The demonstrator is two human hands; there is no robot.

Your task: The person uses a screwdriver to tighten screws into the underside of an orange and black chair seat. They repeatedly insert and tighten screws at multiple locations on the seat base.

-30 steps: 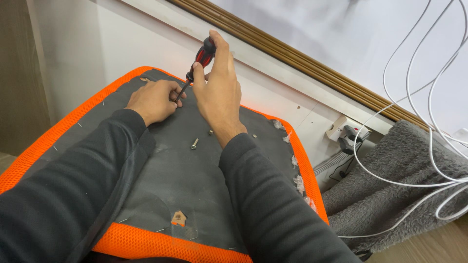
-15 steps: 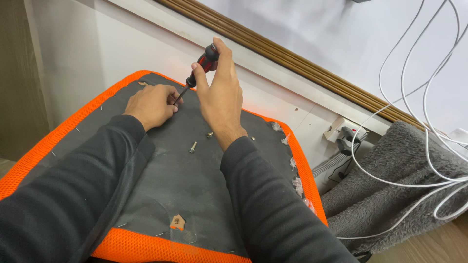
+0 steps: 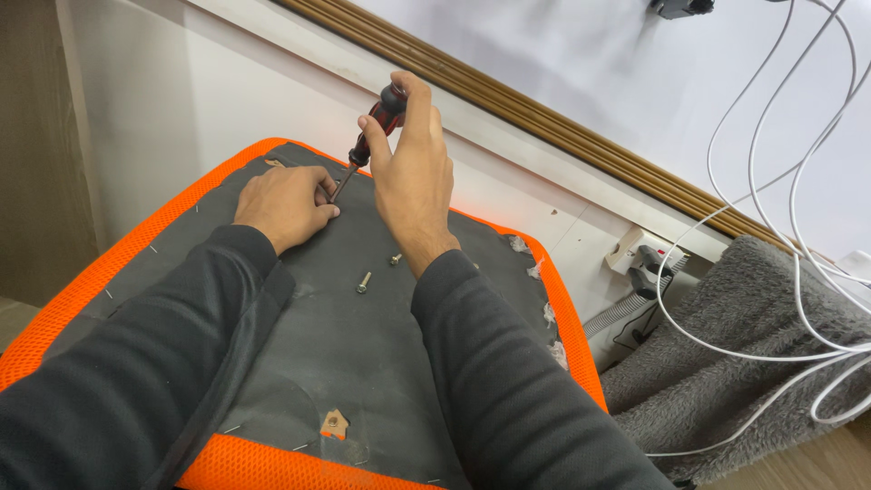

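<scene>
An upturned seat cushion (image 3: 363, 345) lies before me, dark grey underside up, edged in orange mesh. My right hand (image 3: 413, 172) grips the red and black handle of a screwdriver (image 3: 372, 136), tilted with its tip down against the grey panel. My left hand (image 3: 286, 204) rests on the panel with its fingers pinched around the screwdriver's shaft near the tip. A loose bolt (image 3: 364, 282) and a smaller screw (image 3: 396, 259) lie on the panel just below my right wrist.
A white wall with a brown wooden moulding (image 3: 544, 118) runs behind the cushion. At the right, a grey fleecy blanket (image 3: 735, 354) lies under loops of white cable (image 3: 771, 345). A wall socket with a plug (image 3: 644, 259) sits beside it. A torn patch (image 3: 335, 423) marks the panel's near edge.
Both hands stay at the same spot on the panel. The screwdriver handle has shifted slightly in my right hand's grip; the view has moved a little.
</scene>
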